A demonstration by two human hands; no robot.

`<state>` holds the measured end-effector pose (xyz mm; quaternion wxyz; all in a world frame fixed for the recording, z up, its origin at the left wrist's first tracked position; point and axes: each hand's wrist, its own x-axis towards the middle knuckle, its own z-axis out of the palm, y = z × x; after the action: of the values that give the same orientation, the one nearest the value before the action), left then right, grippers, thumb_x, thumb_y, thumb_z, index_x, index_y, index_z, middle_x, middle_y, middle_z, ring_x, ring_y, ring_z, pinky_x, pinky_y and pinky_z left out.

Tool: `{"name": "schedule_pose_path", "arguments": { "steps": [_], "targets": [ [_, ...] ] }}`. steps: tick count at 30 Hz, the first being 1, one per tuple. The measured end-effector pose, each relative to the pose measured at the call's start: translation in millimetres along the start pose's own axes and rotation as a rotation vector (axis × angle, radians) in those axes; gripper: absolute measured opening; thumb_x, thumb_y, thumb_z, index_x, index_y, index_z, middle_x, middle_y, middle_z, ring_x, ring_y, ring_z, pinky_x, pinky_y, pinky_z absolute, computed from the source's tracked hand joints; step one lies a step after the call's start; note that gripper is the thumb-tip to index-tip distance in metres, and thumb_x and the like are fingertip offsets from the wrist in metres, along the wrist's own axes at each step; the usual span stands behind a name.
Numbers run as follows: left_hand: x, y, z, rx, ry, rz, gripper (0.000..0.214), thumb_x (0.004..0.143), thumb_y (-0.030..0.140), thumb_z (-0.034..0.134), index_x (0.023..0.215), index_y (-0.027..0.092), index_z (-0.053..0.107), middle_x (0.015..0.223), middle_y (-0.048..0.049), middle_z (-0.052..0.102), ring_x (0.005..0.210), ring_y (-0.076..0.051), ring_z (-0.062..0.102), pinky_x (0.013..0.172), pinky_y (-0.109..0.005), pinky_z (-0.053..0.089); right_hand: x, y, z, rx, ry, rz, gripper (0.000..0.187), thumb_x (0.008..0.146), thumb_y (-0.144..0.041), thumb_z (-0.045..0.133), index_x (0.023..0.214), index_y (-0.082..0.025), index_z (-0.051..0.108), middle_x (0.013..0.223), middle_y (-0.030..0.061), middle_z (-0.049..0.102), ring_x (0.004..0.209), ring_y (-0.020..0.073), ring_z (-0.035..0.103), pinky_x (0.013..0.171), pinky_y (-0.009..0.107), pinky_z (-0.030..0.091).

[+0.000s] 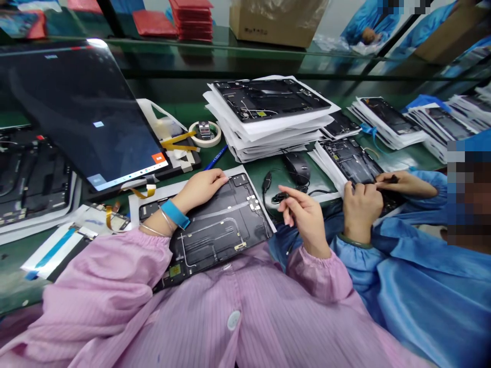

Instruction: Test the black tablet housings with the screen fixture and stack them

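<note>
A black tablet housing (215,235) with thin cables and metal contacts lies on white paper in front of me, its near edge against my smock. My left hand (201,189) rests flat across its far edge, fingers stretched out and holding nothing. Right of the housing, my right hand (307,217) is raised with thumb and fingers pinched together. A bundled black cable (283,197) is by its fingertips; whether the fingers grip it is unclear. Below the hand, a thin dark end with a pale tip shows against blue cloth.
A lit screen (88,117) leans at left. Behind stand a tape roll (215,137), a blue pen (217,157) and a stack of housings with paper (245,135). A black mouse (297,168) lies right. Close beside me, a co-worker's hands (362,209) work on another housing.
</note>
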<state>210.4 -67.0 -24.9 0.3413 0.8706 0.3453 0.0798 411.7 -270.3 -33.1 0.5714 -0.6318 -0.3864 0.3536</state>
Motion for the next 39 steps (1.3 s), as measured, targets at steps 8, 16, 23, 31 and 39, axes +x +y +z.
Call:
{"name": "schedule_pose_path", "arguments": {
  "steps": [8, 16, 23, 31, 39],
  "targets": [
    [0.8, -3.1, 2.1, -0.006, 0.002, 0.016, 0.036, 0.089, 0.049, 0.039, 0.085, 0.02, 0.06, 0.086, -0.0056, 0.066, 0.078, -0.023, 0.06, 0.07, -0.031, 0.041, 18.0, -13.1, 23.7, -0.493, -0.09, -0.149, 0.019, 0.084, -0.025, 0.061, 0.095, -0.02, 0.076, 0.087, 0.0037, 0.072, 0.077, 0.0192, 0.065, 0.068, 0.029, 0.049],
    [1.7, -4.7, 2.0, 0.007, -0.011, 0.016, 0.037, 0.09, 0.049, 0.039, 0.088, 0.019, 0.061, 0.088, -0.0061, 0.067, 0.08, -0.023, 0.06, 0.072, -0.032, 0.04, 17.9, -20.2, 1.1, 0.242, -0.226, 0.112, 0.024, 0.081, -0.037, 0.069, 0.098, -0.02, 0.072, 0.061, -0.0022, 0.056, 0.046, 0.0067, 0.038, 0.042, 0.018, 0.027],
    [2.2, -5.4, 2.3, 0.007, -0.008, 0.012, 0.034, 0.091, 0.046, 0.041, 0.09, 0.019, 0.062, 0.092, -0.0062, 0.068, 0.084, -0.023, 0.061, 0.072, -0.032, 0.04, 13.2, -30.4, -1.3, 0.136, -0.29, 0.142, 0.026, 0.077, -0.037, 0.071, 0.091, -0.016, 0.065, 0.062, -0.0013, 0.059, 0.032, 0.0025, 0.031, 0.031, 0.017, 0.017],
    [2.6, -4.1, 2.2, 0.012, -0.01, 0.007, 0.034, 0.092, 0.045, 0.041, 0.09, 0.019, 0.062, 0.092, -0.0058, 0.068, 0.084, -0.023, 0.061, 0.072, -0.031, 0.04, 17.6, -10.9, 23.6, -0.11, -0.185, 0.127, 0.033, 0.079, -0.04, 0.064, 0.098, -0.014, 0.063, 0.068, 0.0011, 0.062, 0.043, 0.008, 0.043, 0.04, 0.02, 0.032],
    [2.6, -6.1, 3.4, 0.015, 0.003, 0.015, 0.035, 0.091, 0.046, 0.041, 0.09, 0.019, 0.062, 0.092, -0.0056, 0.068, 0.083, -0.023, 0.061, 0.071, -0.031, 0.04, 12.1, -15.7, 27.5, -0.628, -0.158, -0.213, 0.02, 0.093, -0.024, 0.048, 0.104, -0.018, 0.063, 0.079, 0.0025, 0.066, 0.072, 0.0179, 0.062, 0.069, 0.03, 0.044]
  ]
}}
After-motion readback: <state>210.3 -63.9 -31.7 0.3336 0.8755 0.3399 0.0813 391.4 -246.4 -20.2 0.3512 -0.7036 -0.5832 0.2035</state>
